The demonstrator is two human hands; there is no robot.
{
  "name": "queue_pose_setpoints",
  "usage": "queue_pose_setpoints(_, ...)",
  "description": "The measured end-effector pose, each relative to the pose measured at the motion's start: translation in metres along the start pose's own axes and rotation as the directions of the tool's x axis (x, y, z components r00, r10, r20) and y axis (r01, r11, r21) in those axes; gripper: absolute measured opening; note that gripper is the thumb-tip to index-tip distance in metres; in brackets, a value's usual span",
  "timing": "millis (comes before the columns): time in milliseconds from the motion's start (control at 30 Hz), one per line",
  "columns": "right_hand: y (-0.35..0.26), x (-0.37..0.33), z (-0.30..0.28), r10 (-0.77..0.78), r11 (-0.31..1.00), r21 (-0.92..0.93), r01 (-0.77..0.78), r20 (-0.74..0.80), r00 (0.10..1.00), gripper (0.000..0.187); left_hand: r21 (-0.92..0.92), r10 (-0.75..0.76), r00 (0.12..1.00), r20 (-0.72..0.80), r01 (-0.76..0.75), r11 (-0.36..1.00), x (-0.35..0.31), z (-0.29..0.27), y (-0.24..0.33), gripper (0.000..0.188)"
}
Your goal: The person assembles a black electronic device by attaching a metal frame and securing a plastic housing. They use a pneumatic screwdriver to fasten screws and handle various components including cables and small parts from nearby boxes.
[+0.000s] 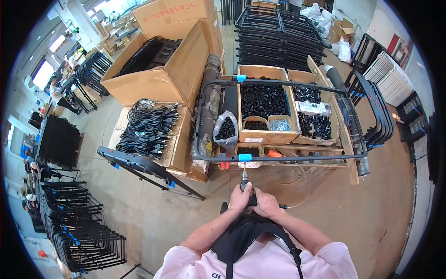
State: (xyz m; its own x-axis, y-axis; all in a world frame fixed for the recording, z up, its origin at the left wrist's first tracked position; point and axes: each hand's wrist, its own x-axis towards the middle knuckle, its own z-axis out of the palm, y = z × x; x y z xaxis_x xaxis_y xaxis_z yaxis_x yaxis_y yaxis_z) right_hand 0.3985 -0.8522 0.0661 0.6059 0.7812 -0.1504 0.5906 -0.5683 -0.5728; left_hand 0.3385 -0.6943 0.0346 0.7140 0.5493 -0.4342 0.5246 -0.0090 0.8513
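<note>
A black drill with a metal chuck (245, 176) points away from me, its bit at the blue patch (245, 157) on the near bar of a black metal frame (297, 157). My left hand (240, 198) is wrapped round the drill's body just behind the chuck. My right hand (268, 204) closes on its rear part, where the handle is mostly hidden. A thin hose (297, 204) runs off to the right from beside that hand. The rectangular frame lies across boxes of parts, with a second blue patch (241, 78) on its far bar.
Inside the frame's outline stand a carton of black plastic pieces (265, 98), a small box of screws (280, 125) and a bag of black parts (226, 129). Bundled cables (148, 130) lie at left, above another black frame (139, 160). Stacked frames (278, 42) stand behind.
</note>
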Motion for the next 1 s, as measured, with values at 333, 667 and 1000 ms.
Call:
queue_pose_setpoints(333,-0.005,0.008,-0.015,0.027,0.999,-0.019,-0.026,0.035,0.999,0.097,0.106,0.001,1.000,-0.007,0.000,0.994,0.014,0.003,-0.003,0.060)
queue_pose_setpoints(667,-0.009,0.016,-0.016,-0.002,0.999,-0.047,0.005,0.056,0.998,0.067,0.116,-0.016,1.000,-0.001,0.016,0.993,0.026,0.006,-0.005,0.061)
queue_pose_setpoints(1000,-0.009,0.009,-0.001,-0.025,1.000,-0.014,0.025,-0.005,1.000,0.060,0.089,-0.008,0.999,0.054,0.004,0.996,0.022,0.003,-0.018,0.062)
